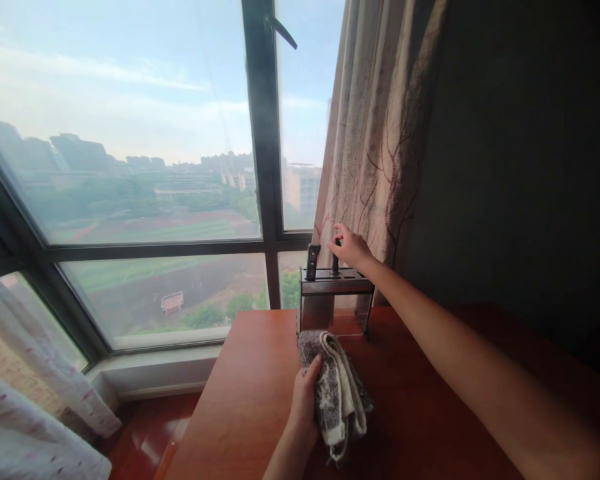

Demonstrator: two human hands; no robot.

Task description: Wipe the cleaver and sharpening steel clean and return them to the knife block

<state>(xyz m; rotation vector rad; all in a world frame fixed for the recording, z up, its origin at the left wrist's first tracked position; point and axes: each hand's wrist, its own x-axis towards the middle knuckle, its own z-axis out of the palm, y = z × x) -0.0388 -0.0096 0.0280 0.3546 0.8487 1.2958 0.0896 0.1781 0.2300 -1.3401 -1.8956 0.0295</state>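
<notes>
My left hand (306, 393) grips a folded grey-and-white towel (337, 390) above the front of the table, with the thumb on its near side. Farther off, my right hand (351, 248) has its fingers closed around the top of a black knife handle (335, 265). That knife stands upright in a knife rack (336, 288) with a dark frame and see-through sides. Beside it, a second knife (313, 261) with a riveted black handle stands in the left slot. A broad dark blade shows dimly inside the rack.
The rack stands on a reddish-brown wooden table (245, 373), near its far edge. Behind are a large framed window (155, 250) and a beige curtain (375, 147). A pale curtain (25, 407) hangs at the lower left, and a dark wall is on the right.
</notes>
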